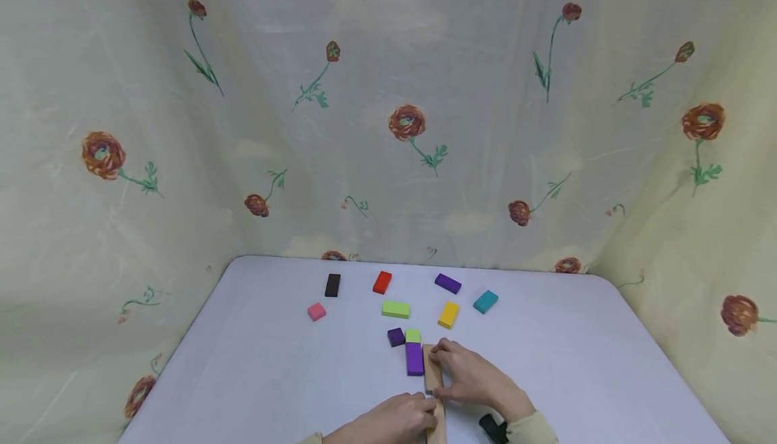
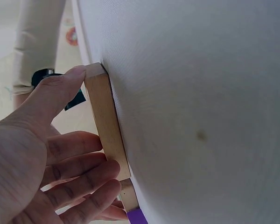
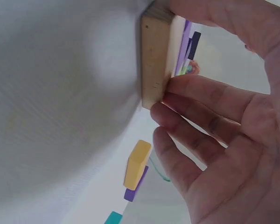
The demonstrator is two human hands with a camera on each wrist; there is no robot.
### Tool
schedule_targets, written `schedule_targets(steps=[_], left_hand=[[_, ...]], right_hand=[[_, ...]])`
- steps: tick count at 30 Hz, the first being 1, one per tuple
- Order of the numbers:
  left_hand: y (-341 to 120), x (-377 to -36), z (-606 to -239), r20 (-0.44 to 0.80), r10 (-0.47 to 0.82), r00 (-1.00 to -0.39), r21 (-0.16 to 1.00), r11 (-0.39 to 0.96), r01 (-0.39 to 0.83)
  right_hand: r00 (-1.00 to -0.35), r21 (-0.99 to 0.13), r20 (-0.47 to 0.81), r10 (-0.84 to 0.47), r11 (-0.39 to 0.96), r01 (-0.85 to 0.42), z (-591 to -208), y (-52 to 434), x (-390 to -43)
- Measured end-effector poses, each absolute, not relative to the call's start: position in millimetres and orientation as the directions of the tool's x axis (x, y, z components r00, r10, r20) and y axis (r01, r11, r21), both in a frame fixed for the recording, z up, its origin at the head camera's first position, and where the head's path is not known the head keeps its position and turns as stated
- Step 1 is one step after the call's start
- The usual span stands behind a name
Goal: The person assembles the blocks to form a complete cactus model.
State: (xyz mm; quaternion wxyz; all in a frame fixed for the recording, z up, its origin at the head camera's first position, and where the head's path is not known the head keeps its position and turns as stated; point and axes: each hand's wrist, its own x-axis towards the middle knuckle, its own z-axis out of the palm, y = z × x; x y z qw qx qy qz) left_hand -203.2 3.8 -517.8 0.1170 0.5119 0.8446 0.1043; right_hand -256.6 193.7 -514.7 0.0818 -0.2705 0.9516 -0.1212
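- Two plain wooden blocks lie end to end near the table's (image 1: pixel 255 363) front edge, beside the long purple block (image 1: pixel 415 358)
- Right hand (image 1: pixel 470 376) pinches the far wooden block (image 1: pixel 432 367); left hand (image 1: pixel 391 420) grips the near wooden block (image 1: pixel 436 427)
- Loose coloured blocks farther back, like the yellow block (image 1: pixel 448 314), look unplaced

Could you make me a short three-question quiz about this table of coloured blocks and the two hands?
1. True or false: the right hand grips a plain wooden block.
2. Which block lies farthest left: A) black, B) pink, C) teal?
3. What colour is the long block touching the wooden block's left side?

Key:
1. True.
2. B, the pink block.
3. Purple: the long purple block.
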Motion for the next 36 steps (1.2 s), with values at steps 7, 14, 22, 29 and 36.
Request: schedule_targets(steps=[7, 14, 22, 29, 36], left_hand=[[3.0, -202.8, -518.7, -0.081, 0.892, -0.445, 0.296, 0.448, 0.844], [3.9, -203.2, -517.8, -0.087, 0.886, -0.456, 0.294, 0.460, 0.838], [4.0, -203.9, -517.1, -0.079, 0.892, -0.446, 0.297, 0.448, 0.843], [3.3, -204.9, -517.1, -0.080, 0.894, -0.440, 0.304, 0.442, 0.844], [3.8, -203.1, -518.1, -0.074, 0.893, -0.445, 0.307, 0.445, 0.841]], right_hand=[[-0.832, -0.266, -0.099, -0.547, 0.820, -0.507, -511.7, 193.7, -254.2], [-0.832, -0.257, -0.100, -0.545, 0.822, -0.508, -509.0, 193.3, -253.4], [-0.833, -0.261, -0.104, -0.544, 0.823, -0.505, -507.3, 193.1, -252.1], [-0.828, -0.253, -0.100, -0.552, 0.819, -0.515, -507.7, 192.8, -251.6], [-0.822, -0.248, -0.101, -0.561, 0.814, -0.525, -506.3, 192.0, -249.0]])
